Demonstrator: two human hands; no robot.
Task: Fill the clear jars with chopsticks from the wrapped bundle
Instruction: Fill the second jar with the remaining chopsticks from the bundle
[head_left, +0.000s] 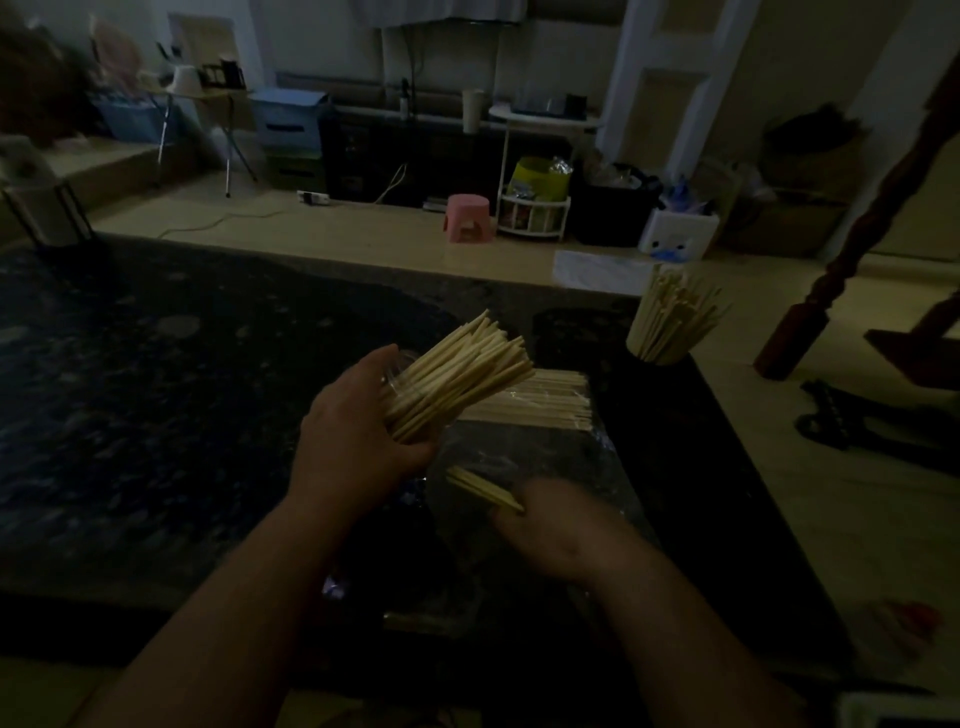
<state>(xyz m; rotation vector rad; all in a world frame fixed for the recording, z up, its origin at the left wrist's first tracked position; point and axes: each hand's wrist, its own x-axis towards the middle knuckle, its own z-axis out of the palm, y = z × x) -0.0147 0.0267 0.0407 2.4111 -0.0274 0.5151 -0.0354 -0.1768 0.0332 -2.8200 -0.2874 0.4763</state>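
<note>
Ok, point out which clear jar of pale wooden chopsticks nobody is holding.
The upright clear jar at far right; the tilted clear jar is gripped by the left hand.

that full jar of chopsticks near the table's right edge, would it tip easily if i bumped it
Probably top-heavy: the chopsticks splay far above the full jar, so a bump up high may tip it. It stands by the table edge, so spilled sticks would likely reach the floor. Lower down it may just slide.
</note>
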